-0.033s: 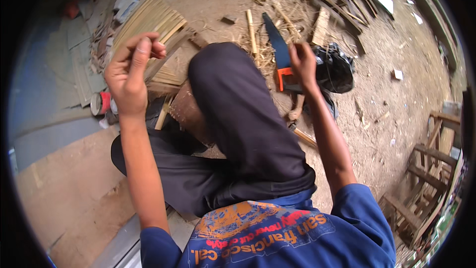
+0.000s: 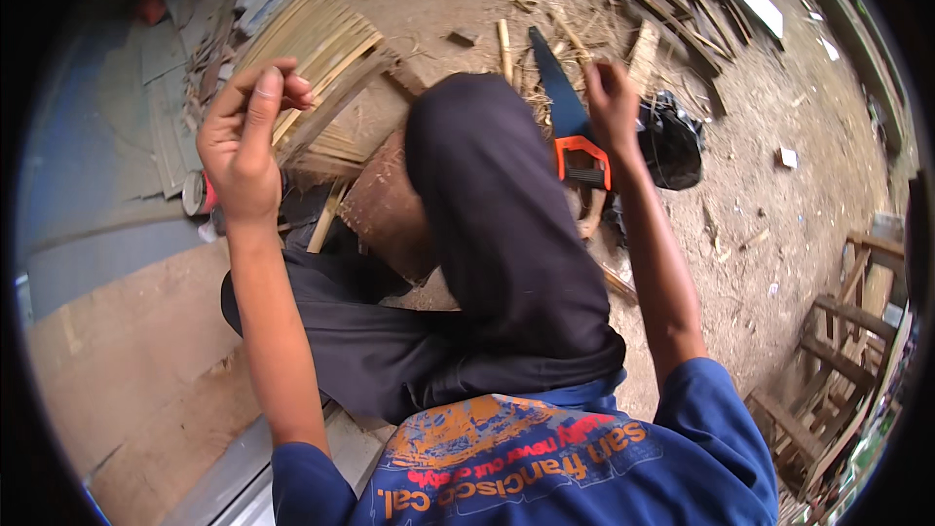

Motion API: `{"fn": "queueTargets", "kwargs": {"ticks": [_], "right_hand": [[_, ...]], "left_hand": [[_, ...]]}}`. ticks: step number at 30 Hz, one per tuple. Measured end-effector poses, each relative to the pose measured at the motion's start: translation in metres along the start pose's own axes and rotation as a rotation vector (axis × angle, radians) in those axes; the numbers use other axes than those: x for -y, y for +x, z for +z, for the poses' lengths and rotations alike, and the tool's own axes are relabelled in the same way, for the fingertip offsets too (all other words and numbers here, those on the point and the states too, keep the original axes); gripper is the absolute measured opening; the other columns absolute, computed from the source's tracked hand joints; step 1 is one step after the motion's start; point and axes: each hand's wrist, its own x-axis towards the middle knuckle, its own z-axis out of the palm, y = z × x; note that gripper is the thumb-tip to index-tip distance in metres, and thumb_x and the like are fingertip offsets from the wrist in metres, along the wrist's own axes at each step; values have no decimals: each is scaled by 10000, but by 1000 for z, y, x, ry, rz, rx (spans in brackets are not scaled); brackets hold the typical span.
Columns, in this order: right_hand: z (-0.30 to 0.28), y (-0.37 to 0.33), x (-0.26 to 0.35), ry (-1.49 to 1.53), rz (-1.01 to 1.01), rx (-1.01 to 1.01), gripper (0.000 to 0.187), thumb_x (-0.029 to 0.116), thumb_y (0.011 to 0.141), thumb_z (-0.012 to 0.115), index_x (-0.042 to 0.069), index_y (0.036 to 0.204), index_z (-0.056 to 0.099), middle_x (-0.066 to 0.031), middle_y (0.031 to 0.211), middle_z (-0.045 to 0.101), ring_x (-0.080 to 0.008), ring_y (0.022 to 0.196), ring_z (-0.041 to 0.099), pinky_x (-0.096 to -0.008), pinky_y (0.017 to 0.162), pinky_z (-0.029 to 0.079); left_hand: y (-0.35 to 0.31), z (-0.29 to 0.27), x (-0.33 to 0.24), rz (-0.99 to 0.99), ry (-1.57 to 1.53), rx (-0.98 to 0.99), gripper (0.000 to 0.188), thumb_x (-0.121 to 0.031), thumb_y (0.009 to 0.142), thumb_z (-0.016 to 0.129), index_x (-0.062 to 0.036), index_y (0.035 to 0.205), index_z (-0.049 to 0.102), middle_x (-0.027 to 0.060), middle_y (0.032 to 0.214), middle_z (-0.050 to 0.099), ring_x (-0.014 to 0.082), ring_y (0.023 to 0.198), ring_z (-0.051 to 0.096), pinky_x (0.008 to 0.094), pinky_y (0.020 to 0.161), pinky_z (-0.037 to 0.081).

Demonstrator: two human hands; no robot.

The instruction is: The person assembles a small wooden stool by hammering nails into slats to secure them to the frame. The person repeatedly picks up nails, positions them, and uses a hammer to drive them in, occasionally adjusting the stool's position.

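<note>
My left hand (image 2: 243, 141) is raised beside a fan of thin pale wooden slats (image 2: 317, 34), its fingers curled in and the thumb near the fingertips. Whether anything thin is pinched there cannot be made out. On the other side of my raised knee, my right hand (image 2: 614, 112) hovers by a handsaw (image 2: 557, 88), fingers pressed together, their contents too small to see. The saw lies on the ground with a dark blade and an orange-and-black handle. A brown wooden block (image 2: 385, 209) sits between my legs, partly hidden by the knee.
A black plastic bag (image 2: 672, 148) lies right of my right hand. Scrap boards (image 2: 672, 10) and shavings are strewn at the far right. A wooden frame (image 2: 842, 351) stands at the right edge. A red-and-white can (image 2: 197, 193) is at the left.
My raised knee has swung to the right, showing more of the wooden block. My left hand has shifted slightly left, my right hand slightly up and right. More of the saw's handle shows.
</note>
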Motion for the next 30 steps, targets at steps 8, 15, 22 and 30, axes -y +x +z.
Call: {"fn": "queueTargets", "kwargs": {"ticks": [8, 15, 22, 30], "right_hand": [[55, 149, 103, -75, -3, 282, 286, 268, 913, 697, 24, 1061, 715, -33, 823, 720, -103, 678, 636, -269, 639, 504], [179, 56, -124, -508, 507, 512, 190, 222, 856, 705, 33, 839, 703, -149, 881, 721, -243, 801, 704, -371, 756, 582], [205, -7, -167, -650, 376, 515, 411, 338, 782, 718, 0, 1007, 653, -270, 1017, 681, -433, 997, 652, -474, 876, 526], [207, 12, -169, -789, 336, 577, 374, 327, 840, 672, -10, 1002, 693, -266, 1035, 690, -402, 945, 688, -459, 798, 558]], "left_hand": [[-60, -50, 56, -213, -44, -357, 193, -138, 990, 589, 22, 1055, 672, 54, 836, 662, 108, 748, 607, 250, 696, 494], [-37, -66, 18, -287, 224, -167, 174, -84, 985, 585, 47, 1059, 673, 45, 876, 674, 88, 790, 619, 229, 754, 503], [-44, -99, -21, -412, 517, -165, 172, -85, 973, 591, 46, 1048, 675, 60, 878, 674, 101, 798, 617, 241, 765, 490], [-47, -120, -25, -344, 463, -404, 225, -162, 971, 625, 50, 1026, 676, 45, 832, 674, 91, 773, 615, 230, 731, 487]]}}
